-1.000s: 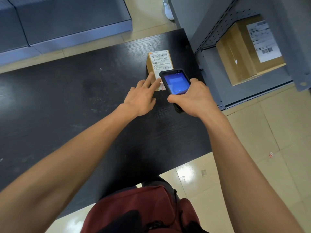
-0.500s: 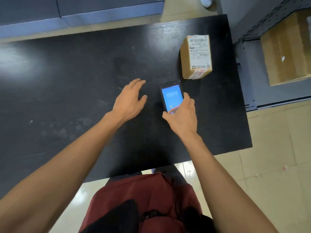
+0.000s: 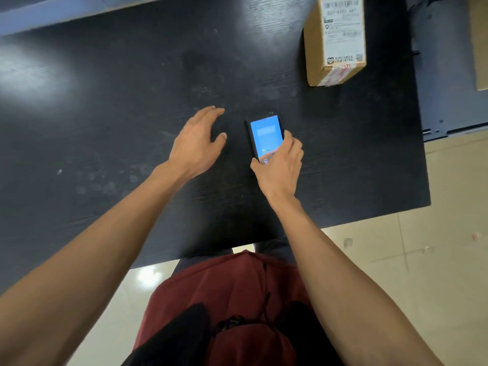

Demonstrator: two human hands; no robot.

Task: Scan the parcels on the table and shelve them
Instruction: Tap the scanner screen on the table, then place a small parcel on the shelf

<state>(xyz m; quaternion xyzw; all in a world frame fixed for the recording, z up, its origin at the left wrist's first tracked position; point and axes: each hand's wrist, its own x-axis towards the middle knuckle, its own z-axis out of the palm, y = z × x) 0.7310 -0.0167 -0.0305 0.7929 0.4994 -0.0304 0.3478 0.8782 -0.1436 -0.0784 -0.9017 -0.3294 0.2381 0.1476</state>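
Observation:
A small cardboard parcel [image 3: 335, 43] with a white shipping label stands at the far right of the black table [image 3: 105, 114]. A black handheld scanner [image 3: 265, 134] with a lit blue screen lies flat on the table in the middle. My right hand [image 3: 280, 165] pinches its near end, thumb on one side and fingers on the other. My left hand [image 3: 196, 143] hovers just left of the scanner, fingers relaxed and spread, holding nothing. Both hands are well short of the parcel.
A grey metal shelf unit [image 3: 449, 75] adjoins the table's right edge, with part of a larger cardboard box [image 3: 482, 43] on it. Tiled floor [image 3: 422, 260] lies to the right and in front of the table. A grey-blue bench edge [image 3: 52, 19] runs behind the table.
The scanner came down from above the parcel to lie flat on the table. My left hand drew back from the parcel. The view tilted down and closer over the table.

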